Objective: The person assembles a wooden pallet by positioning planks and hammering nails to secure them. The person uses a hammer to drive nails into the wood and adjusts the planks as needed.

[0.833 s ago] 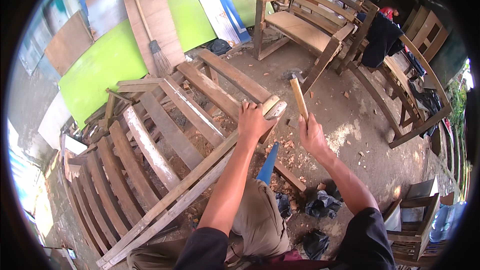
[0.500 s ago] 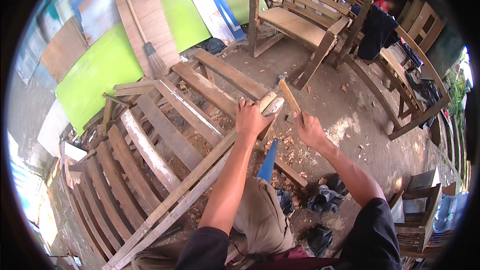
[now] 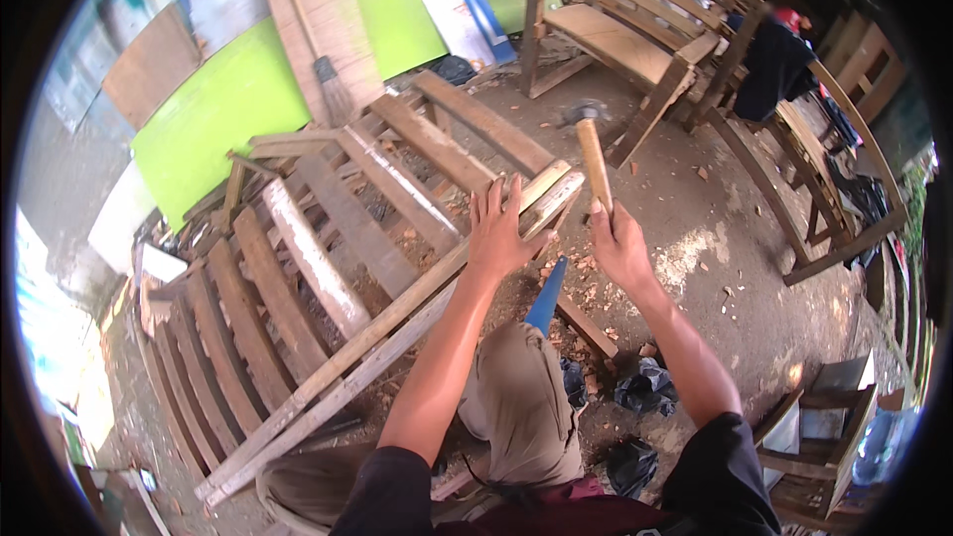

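Observation:
My right hand [image 3: 619,246] is closed round the wooden handle of a hammer [image 3: 592,151]. The hammer stands nearly upright, its metal head slightly blurred above the floor. My left hand [image 3: 498,236] lies with spread fingers on the upper rail [image 3: 397,323] of a slatted wooden frame, near the rail's far end. A second, paler rail [image 3: 437,310] runs alongside, just below the first. Brown wooden slats [image 3: 355,221] stretch away to the left from the rails; some carry white patches. Between my arms, by my knee, a blue tapered tool [image 3: 547,296] points upward, its lower end hidden.
A wooden bench [image 3: 627,35] stands at the far right of centre, beside a curved wooden frame [image 3: 754,203] with dark cloth [image 3: 777,65]. Green panels [image 3: 223,124] and a broom [image 3: 331,87] lean at the back left. Black plastic bags [image 3: 645,387] and wood chips lie on the floor.
The hammer has risen and turned more upright in my right hand. My left hand's fingers have spread out flatter on the rail. The whole view has shifted slightly.

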`<action>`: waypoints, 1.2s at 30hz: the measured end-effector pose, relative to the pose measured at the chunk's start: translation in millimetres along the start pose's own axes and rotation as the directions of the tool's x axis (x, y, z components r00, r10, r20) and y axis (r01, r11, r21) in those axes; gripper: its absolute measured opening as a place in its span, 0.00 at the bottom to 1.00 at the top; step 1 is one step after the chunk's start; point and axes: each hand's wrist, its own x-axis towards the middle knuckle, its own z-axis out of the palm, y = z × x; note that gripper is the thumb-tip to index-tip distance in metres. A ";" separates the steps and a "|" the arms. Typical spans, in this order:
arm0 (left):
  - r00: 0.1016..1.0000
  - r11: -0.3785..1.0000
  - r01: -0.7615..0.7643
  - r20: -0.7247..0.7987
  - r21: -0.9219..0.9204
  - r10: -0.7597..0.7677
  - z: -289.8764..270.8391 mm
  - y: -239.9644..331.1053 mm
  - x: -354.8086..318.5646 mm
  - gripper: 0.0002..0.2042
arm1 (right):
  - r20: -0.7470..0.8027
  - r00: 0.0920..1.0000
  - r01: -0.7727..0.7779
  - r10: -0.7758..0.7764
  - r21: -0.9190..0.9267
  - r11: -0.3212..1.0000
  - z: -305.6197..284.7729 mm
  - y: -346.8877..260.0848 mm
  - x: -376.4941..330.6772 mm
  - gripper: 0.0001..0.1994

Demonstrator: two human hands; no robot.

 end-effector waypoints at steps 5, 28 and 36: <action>0.977 0.992 0.101 -0.193 0.073 -0.085 -115.0 -37.0 -137.2 0.35 | 0.061 0.998 -0.008 -0.020 0.424 0.906 68.9 -26.3 -80.4 0.16; 0.771 0.763 0.572 -0.515 0.301 -0.375 -246.3 -127.4 -405.3 0.20 | 0.455 0.559 0.780 -0.694 -0.003 0.626 286.0 -136.5 -219.3 0.16; 0.497 0.753 0.657 -0.779 0.050 -0.382 -320.4 -156.7 -466.1 0.21 | 0.495 0.582 0.733 -0.645 0.025 0.680 278.4 -139.0 -224.5 0.20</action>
